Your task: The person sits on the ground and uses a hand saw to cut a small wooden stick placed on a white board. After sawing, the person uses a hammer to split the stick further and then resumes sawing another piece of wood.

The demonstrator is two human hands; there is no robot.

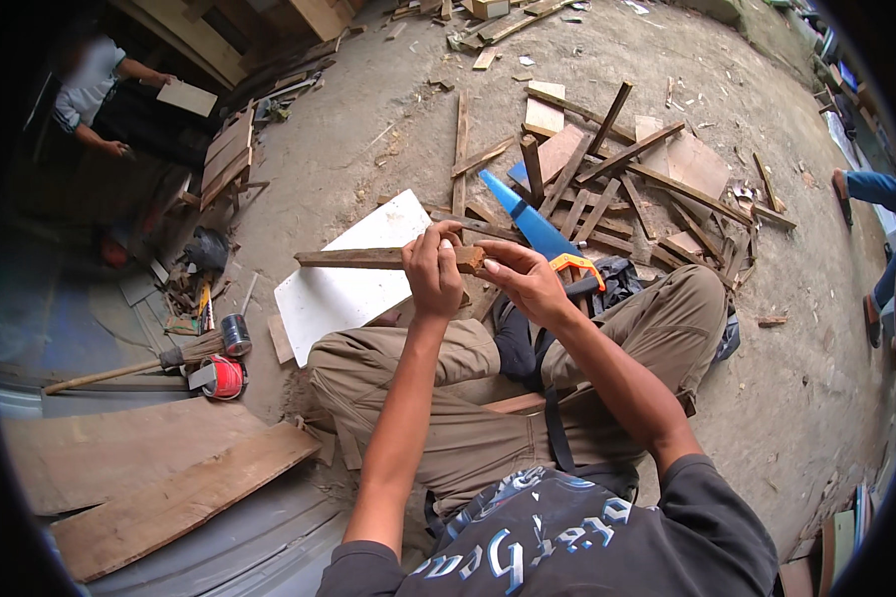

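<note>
Your left hand (434, 267) is closed around a dark wooden strip (368, 259), fingers wrapped over its right end, and holds it level above your knees. The strip runs out to your left, its free end over the white board (353, 269). Your right hand (528, 284) meets the same end from the other side, fingertips pinched on the end face; whether they grip a small thing there, such as a nail or a splinter, cannot be told. The two hands are together, almost touching, both on the one piece.

You sit on the dirt floor (368, 129) with your legs (448, 398) drawn up. Just beyond your right hand lies a saw (538, 234), blue blade pointing away, orange handle near your right knee. Past it, toward the far right of the floor, is a heap of offcuts (627, 169). At the floor's left edge lie a red tape measure (224, 378), a small tin (235, 334) and a brush (129, 368). Two planks (169, 478) rest at the near left corner. Another person (100, 90) works at the far left, holding a pale panel.

Step in hand, as judged: checking or working the strip's end, the saw laid down and out of use. The next move calls for a steady left grip near the end, so the strip does not swing, while your right fingers act on the end face. Mind splinters along the rough grain.
</note>
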